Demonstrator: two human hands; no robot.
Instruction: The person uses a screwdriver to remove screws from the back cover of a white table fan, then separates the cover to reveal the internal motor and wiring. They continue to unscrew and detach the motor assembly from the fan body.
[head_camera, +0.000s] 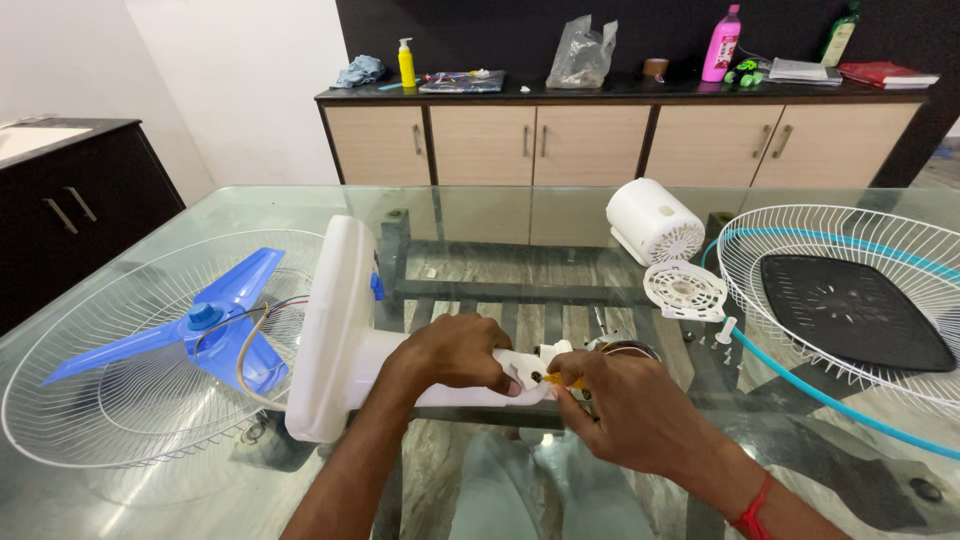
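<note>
The clear glass table top (480, 215) looked smooth and glossy, throwing reflections. The white plastic fan stand (335, 330) had a smooth, faintly shiny finish. The blue plastic fan blade (215, 315) shone glossy. The white wire fan guard (840, 230) looked like coated metal, and the black perforated panel (855, 310) appeared matt.

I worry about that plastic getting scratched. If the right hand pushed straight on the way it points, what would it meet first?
The right hand points left with a small yellow tool, whose tip sits at the white fan neck bracket. That bracket would likely come first, with the left hand just beyond; depth is unclear.
</note>
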